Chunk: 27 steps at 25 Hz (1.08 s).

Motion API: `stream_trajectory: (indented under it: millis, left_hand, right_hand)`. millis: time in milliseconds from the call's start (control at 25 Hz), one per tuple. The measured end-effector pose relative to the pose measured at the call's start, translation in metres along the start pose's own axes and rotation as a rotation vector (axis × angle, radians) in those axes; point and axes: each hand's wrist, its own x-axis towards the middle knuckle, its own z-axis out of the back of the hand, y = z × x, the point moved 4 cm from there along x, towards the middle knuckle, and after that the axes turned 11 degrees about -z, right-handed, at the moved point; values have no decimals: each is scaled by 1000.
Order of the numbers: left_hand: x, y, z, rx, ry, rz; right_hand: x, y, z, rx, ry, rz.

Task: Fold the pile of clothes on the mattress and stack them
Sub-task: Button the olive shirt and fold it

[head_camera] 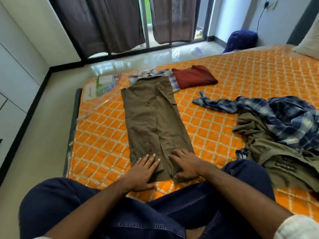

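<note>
We count five garments on the orange quilted mattress (224, 69): one brown shirt (153, 121) laid out in front of us, two folded pieces at its far end, and two loose ones heaped at our right. The brown shirt is the one we are working on. It lies flat in a long narrow strip running away from our knees, both sides turned inward so that the edges meet along a seam down the middle, with a sleeve fold showing near the top right; the cloth is lightly creased. Our left hand (143, 171) rests flat on its near left corner, fingers straight and slightly spread, gripping nothing. Our right hand (184, 165) lies flat on the near right part, fingers straight, the thumb at the hem, also holding nothing. At the far end, the shirt's top overlaps a folded pale checked shirt (151, 74), and just beside that, to the right, lies a folded maroon garment (194, 76). The unfolded pile at our right holds a blue plaid shirt (276, 114), one sleeve stretched toward the middle of the mattress, draped over an olive green garment (269, 152). Our two legs in dark jeans (120, 213) are folded at the near edge.
</note>
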Motion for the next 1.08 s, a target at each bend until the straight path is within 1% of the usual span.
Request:
stream_trajectory:
  millis: [80,160,240,360,440,520,560,640,680,720,800,840,960,1040,1080]
  left_hand:
    - [6,-10,3,26,-57,55]
    - [12,-19,2,34,-69,127]
    - [18,-27,-1,56,-15,182]
    - [22,-31,-1,61,69,209]
    - [20,-28,2,36,58,209]
    - [19,-27,1,-9,-33,205]
    - [20,-26,4,-10,-102,200]
    - [26,-14,19,-24,-267,179]
    - [27,-4,30,-69,-318,170]
    - [27,7,41,-126,-334,162]
    - [27,22,51,-183,-315,144]
    - [25,23,49,-152,-294,121]
    - [20,2,24,51,-187,53]
    - [17,-4,22,95,-135,5]
    - [15,-6,28,70,-118,-22]
  right_hand:
    - [-7,0,-11,-63,25,4]
    - [-14,2,-21,-161,39,0]
    - [-16,10,-28,-249,22,-36]
    - [-9,22,-31,-319,-83,-89]
    - [-6,21,-20,-247,-165,-72]
    - [-1,14,1,-73,-176,-42]
    - [5,8,15,8,-138,-59]
    - [20,-4,42,155,29,-127]
    - [27,-8,53,211,114,-155]
    - [33,-11,60,238,165,-169]
    - [36,-12,66,190,195,-155]
    - [32,-7,65,117,189,-123]
    - [8,12,38,-157,120,-34]
    - [-12,21,22,-239,150,-14]
    - [-23,27,22,-252,190,-2]
